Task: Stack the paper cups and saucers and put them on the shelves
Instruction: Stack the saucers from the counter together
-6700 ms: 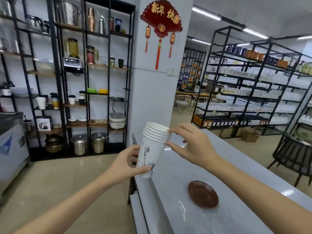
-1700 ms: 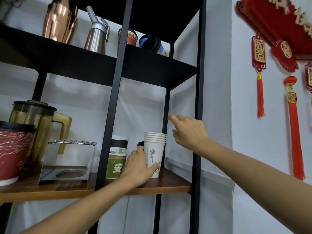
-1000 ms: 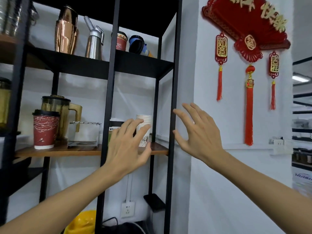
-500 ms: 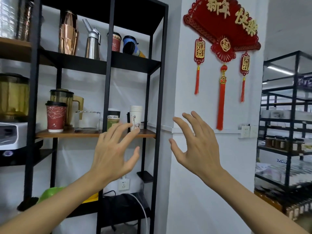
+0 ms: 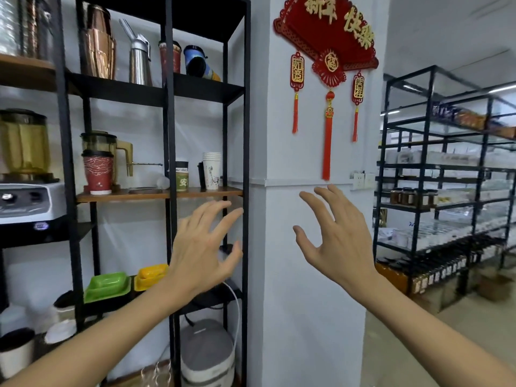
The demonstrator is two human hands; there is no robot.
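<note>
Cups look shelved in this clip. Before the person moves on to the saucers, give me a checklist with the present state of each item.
1. Stack of paper cups upright on the wooden shelf: ok.
2. Stack back from the shelf's front edge: ok.
3. Left hand open, no grip on anything: ok.
4. Right hand open and free: ok.
5. Saucers stacked and shelved: cannot tell, none in view.
6. Green-labelled cup beside the stack upright: ok.
</note>
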